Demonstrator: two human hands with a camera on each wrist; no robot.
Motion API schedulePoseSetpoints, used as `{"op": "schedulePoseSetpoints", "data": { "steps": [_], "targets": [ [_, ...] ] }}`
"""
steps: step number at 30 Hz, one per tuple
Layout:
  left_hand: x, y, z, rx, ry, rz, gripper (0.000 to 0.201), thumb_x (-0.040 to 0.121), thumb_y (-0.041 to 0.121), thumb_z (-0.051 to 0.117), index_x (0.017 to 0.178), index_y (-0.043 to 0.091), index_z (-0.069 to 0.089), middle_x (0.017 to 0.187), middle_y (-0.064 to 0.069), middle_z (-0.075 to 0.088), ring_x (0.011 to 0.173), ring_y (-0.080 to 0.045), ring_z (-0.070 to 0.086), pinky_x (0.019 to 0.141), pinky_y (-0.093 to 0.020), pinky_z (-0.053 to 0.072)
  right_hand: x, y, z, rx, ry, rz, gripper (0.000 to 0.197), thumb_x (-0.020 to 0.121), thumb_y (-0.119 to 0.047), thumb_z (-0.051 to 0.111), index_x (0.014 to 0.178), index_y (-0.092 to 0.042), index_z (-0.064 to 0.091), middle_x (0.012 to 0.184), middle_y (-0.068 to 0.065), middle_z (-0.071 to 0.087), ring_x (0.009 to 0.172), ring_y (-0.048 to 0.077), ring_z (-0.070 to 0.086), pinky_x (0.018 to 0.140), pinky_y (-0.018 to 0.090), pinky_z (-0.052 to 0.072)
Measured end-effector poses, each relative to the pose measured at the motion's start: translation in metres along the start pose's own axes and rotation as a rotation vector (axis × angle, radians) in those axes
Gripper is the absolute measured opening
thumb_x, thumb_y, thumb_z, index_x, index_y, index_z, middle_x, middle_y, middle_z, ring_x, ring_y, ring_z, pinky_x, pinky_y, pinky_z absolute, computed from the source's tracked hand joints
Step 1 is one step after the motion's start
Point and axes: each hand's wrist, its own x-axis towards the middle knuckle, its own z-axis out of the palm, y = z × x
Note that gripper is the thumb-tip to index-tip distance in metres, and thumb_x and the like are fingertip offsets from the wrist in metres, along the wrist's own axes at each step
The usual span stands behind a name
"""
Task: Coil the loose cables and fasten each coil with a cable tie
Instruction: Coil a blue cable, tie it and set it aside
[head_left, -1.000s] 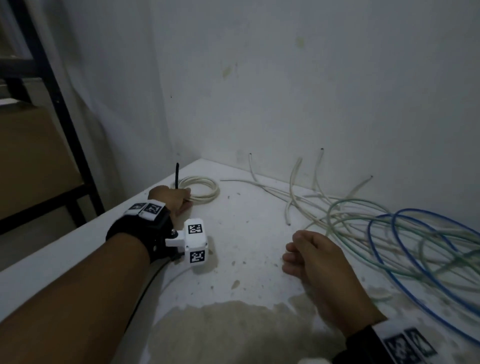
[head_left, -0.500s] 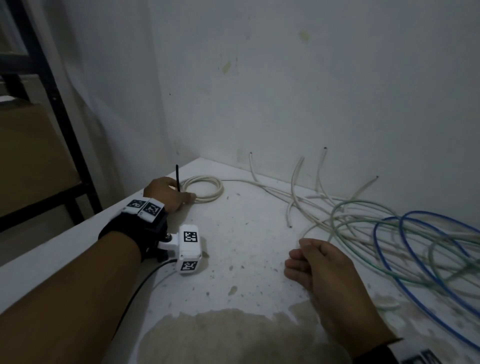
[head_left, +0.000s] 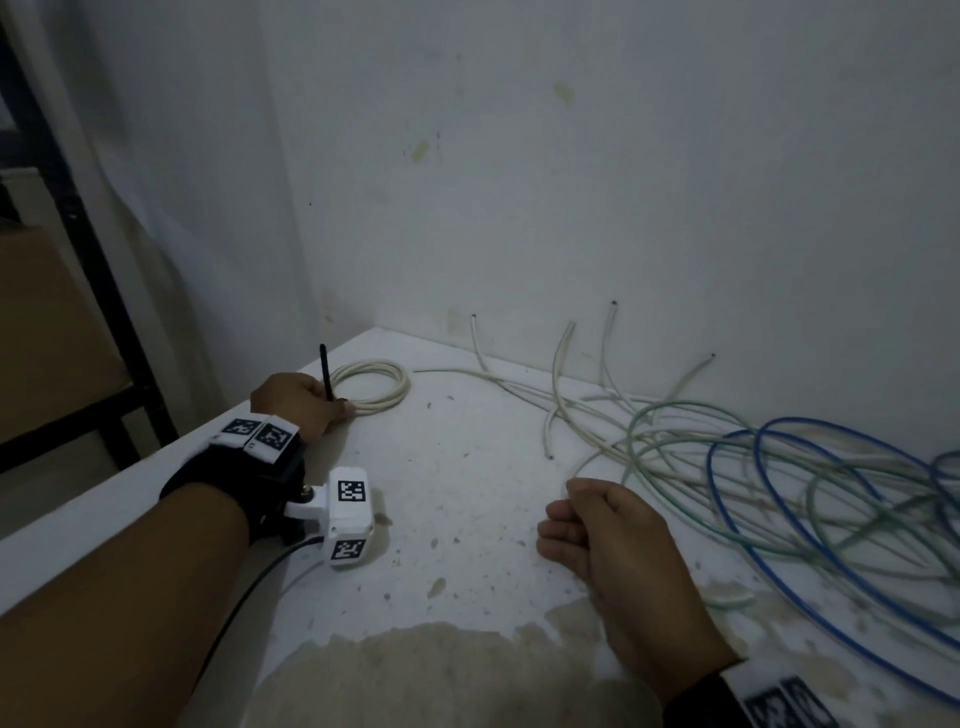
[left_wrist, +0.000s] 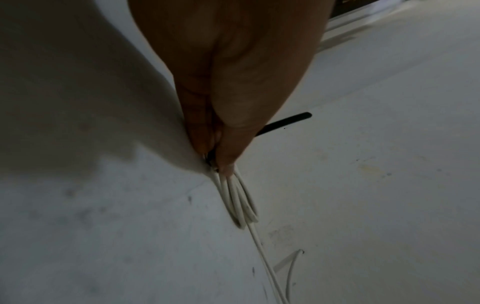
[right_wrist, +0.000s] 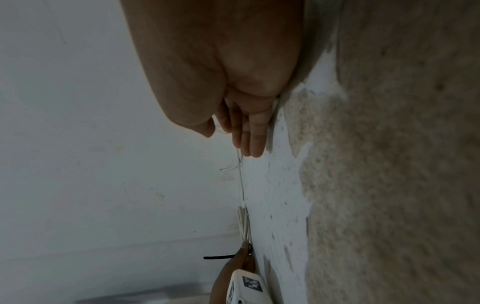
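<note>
While left hand (head_left: 298, 402) pinches white coil (head_left: 404, 388) at cable tie (head_left: 325, 371), counter (head_left: 467, 493) far-left corner, fastening judged near done; right hand (head_left: 608, 530): hold indeterminate. Next: coil loose cables (head_left: 675, 467).

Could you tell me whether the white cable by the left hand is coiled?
Coiled: the white cable lies in stacked loops, pinched by the left hand at a black cable tie.
</note>
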Motion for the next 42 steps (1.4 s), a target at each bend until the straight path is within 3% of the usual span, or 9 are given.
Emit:
{"op": "schedulePoseSetpoints", "data": {
  "steps": [7,13,17,21,23,26,33,37,42],
  "targets": [
    [-0.021,0.007,-0.019,-0.089,0.024,-0.026,0.08,0.065,0.029,0.088,0.13,0.002,0.049,0.119,-0.022,0.062,0.101,-0.034,0.063,0.095,-0.043,0.048,-0.008,-0.022,-0.009,0.061,-0.013,-0.035,0.017,0.095,-0.015,0.051,0.085,-0.007,0.061,0.069,0.007,0.063,0.055,0.016,0.059,0.054,0.032,0.051],
    [-0.106,0.065,-0.026,-0.297,0.326,0.175,0.055,0.076,0.021,0.079,0.119,0.001,0.052,0.114,-0.021,0.059,0.104,-0.033,0.056,0.09,-0.04,0.042,-0.045,-0.048,-0.065,-0.457,-0.143,-0.152,0.024,0.094,-0.026,0.052,0.083,-0.008,0.064,0.083,0.007,0.068,0.065,0.014,0.06,0.059,0.024,0.045],
    [-0.18,0.112,0.003,-0.339,0.034,0.354,0.016,0.083,0.021,0.071,0.088,0.007,0.064,0.082,-0.005,0.063,0.079,-0.023,0.056,0.07,-0.027,0.043,-0.067,-0.062,-0.129,-0.801,-0.06,-0.287,0.041,0.095,-0.028,0.051,0.078,0.009,0.058,0.079,0.028,0.058,0.061,0.033,0.053,0.047,0.009,0.034],
    [-0.253,0.153,0.043,-0.382,-0.417,0.423,0.012,0.085,0.015,0.068,0.076,0.007,0.066,0.069,-0.004,0.064,0.064,-0.016,0.056,0.055,-0.017,0.043,-0.081,-0.075,-0.188,-0.988,0.022,-0.238,0.044,0.097,-0.02,0.05,0.056,-0.009,0.038,0.055,0.012,0.035,0.048,0.019,0.033,0.049,0.015,0.032],
    [-0.277,0.167,0.065,-0.364,-0.603,0.419,0.012,0.087,0.016,0.067,0.077,0.009,0.066,0.072,-0.005,0.064,0.065,-0.016,0.058,0.058,-0.02,0.045,-0.08,-0.076,-0.214,-1.123,0.061,-0.153,0.03,0.099,-0.022,0.046,0.088,-0.004,0.068,0.095,0.02,0.064,0.086,0.025,0.06,0.079,0.027,0.044],
    [-0.303,0.178,0.095,-0.364,-0.761,0.315,0.015,0.088,0.022,0.066,0.098,0.011,0.063,0.087,-0.007,0.068,0.072,-0.015,0.065,0.065,-0.025,0.051,-0.082,-0.075,-0.235,-1.302,0.066,0.027,0.039,0.101,-0.028,0.04,0.139,-0.021,0.044,0.148,0.001,0.038,0.136,0.022,0.035,0.109,0.035,0.029],
    [-0.334,0.186,0.113,-0.552,-0.863,0.092,0.013,0.091,0.014,0.062,0.095,0.002,0.06,0.1,-0.02,0.065,0.082,-0.023,0.065,0.081,-0.035,0.054,-0.079,-0.065,-0.246,-1.615,0.137,-0.054,0.022,0.092,-0.018,0.046,0.08,-0.025,0.064,0.093,-0.005,0.062,0.111,0.023,0.053,0.106,0.051,0.02],
    [-0.339,0.198,0.106,-0.808,-0.888,-0.098,0.022,0.098,0.024,0.052,0.095,0.003,0.057,0.092,-0.018,0.066,0.075,-0.024,0.065,0.061,-0.031,0.056,-0.091,-0.079,-0.24,-1.486,0.174,-0.441,0.027,0.098,-0.028,0.044,0.081,-0.025,0.064,0.086,-0.005,0.063,0.092,0.017,0.057,0.102,0.041,0.026],
    [-0.324,0.226,0.091,-1.377,-0.822,-0.257,0.032,0.102,0.02,0.038,0.075,0.007,0.049,0.054,-0.004,0.057,0.055,-0.016,0.059,0.05,-0.025,0.056,-0.126,-0.093,-0.215,-1.359,-0.04,-0.661,0.021,0.097,-0.032,0.046,0.088,-0.019,0.059,0.085,0.003,0.061,0.081,0.019,0.055,0.065,0.032,0.036]
  ]
}}
